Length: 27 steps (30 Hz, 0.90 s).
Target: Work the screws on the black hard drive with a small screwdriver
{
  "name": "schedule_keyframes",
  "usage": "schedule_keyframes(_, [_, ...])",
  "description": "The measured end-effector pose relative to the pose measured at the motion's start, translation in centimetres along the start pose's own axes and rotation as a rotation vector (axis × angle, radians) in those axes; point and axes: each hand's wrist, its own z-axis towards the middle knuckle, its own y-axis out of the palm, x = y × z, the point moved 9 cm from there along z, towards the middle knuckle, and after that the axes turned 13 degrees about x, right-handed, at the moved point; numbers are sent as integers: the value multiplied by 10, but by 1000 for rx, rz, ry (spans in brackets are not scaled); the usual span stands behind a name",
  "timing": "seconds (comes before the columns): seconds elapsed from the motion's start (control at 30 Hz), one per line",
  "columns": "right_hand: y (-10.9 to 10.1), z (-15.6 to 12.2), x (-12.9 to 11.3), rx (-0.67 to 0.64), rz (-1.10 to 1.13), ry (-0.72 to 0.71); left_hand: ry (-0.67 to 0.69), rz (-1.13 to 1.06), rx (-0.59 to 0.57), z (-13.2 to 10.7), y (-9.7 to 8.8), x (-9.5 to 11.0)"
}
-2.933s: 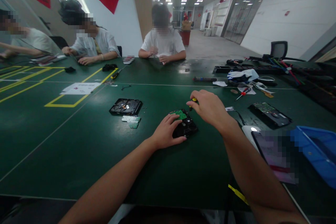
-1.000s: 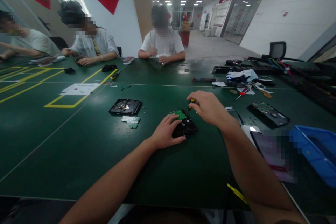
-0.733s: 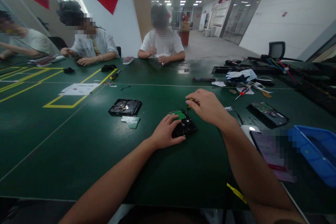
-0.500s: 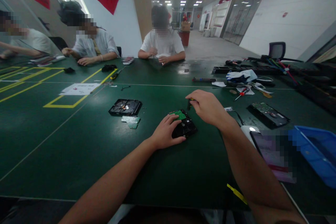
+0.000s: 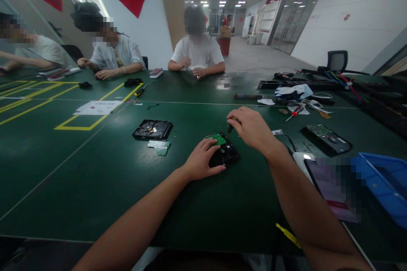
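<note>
A black hard drive [image 5: 226,155] with a green circuit board [image 5: 219,138] on top lies on the green table [image 5: 95,178] in front of me. My left hand [image 5: 200,161] presses on its near left edge, fingers curled over the casing. My right hand [image 5: 251,129] is closed round a small screwdriver with a yellow and black handle [image 5: 231,125], whose tip points down at the far right corner of the drive.
An opened drive casing [image 5: 152,129] and a loose green board [image 5: 159,146] lie to the left. Another drive [image 5: 327,137], a blue bin [image 5: 383,180], a tablet [image 5: 327,182] and tools lie right. Three people sit at the far side.
My right hand has shifted slightly over the drive's far corner, turning the screwdriver, and sits a little higher now. My left hand and the drive have stayed in place.
</note>
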Motion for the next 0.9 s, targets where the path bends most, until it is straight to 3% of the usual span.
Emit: schedule_keyframes(0.9, [2,-2,-3,2,9,-4,2,-4,7,2,-4,4])
